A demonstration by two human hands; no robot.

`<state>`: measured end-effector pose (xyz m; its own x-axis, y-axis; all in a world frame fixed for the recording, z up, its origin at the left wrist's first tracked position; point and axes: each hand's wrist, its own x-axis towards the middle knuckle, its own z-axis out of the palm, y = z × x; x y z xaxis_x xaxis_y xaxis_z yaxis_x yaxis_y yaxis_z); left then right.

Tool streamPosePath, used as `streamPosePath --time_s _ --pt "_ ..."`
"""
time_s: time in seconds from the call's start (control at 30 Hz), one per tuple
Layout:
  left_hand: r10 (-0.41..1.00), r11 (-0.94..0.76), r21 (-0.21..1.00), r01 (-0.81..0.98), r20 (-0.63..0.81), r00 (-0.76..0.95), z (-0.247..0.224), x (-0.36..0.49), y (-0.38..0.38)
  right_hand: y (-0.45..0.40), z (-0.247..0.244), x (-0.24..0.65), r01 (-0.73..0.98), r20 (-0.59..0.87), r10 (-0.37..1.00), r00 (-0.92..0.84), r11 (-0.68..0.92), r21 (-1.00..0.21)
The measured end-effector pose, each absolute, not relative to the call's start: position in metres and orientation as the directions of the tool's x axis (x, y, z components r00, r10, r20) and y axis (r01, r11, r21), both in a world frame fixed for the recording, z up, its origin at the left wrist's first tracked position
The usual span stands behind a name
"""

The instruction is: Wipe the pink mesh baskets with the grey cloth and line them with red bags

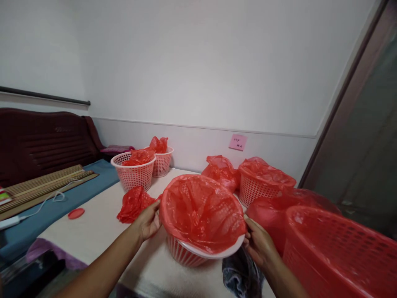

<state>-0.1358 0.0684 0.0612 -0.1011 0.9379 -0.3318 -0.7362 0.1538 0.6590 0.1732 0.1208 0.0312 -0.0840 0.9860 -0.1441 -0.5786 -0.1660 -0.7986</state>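
A red plastic bag [201,211] lines a white-rimmed plastic basket [187,252], its mouth spread over most of the rim. At the front right, some of the white rim shows bare. My left hand [151,221] is closed on the bag's edge at the left side of the rim. On the opposite side, my right hand [256,240] grips the bag's edge, its fingers partly hidden under the rim. Beside my left hand lies a crumpled heap of red bags [135,205]. Dark blue cloth, perhaps denim [242,275], sits below my right hand.
Two baskets [133,176] with red bags in them stand at the back left. To the right are a bag-lined basket [257,190] and a large red-covered basket [325,256]. A red disc [76,213] lies on the white tabletop [96,231]. A pink note [237,142] hangs on the wall.
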Motion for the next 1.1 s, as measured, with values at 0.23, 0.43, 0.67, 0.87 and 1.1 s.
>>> streamPosePath --time_s 0.23,0.43,0.67,0.87,1.1 --pt "0.924 0.133 0.685 -0.717 -0.348 -0.160 0.071 -0.130 0.030 0.115 0.031 0.168 -0.607 -0.115 0.992 -0.053 -0.123 -0.785" --pt "0.920 0.110 0.724 -0.681 -0.333 -0.205 0.068 -0.127 0.038 0.113 0.034 0.164 -0.585 -0.127 0.987 -0.099 -0.161 -0.795" --pt "0.862 0.163 0.755 -0.635 -0.423 -0.281 0.071 -0.153 0.052 0.112 0.034 0.165 -0.565 -0.160 0.981 -0.106 -0.192 -0.802" --pt "0.850 0.164 0.772 -0.615 -0.427 -0.309 0.077 -0.160 0.069 0.116 0.039 0.164 -0.546 -0.200 0.976 -0.086 -0.214 -0.810" --pt "0.843 0.090 0.721 -0.687 -0.423 -0.334 0.074 -0.154 0.067 0.114 0.033 0.158 -0.536 -0.153 0.978 -0.143 -0.207 -0.819"
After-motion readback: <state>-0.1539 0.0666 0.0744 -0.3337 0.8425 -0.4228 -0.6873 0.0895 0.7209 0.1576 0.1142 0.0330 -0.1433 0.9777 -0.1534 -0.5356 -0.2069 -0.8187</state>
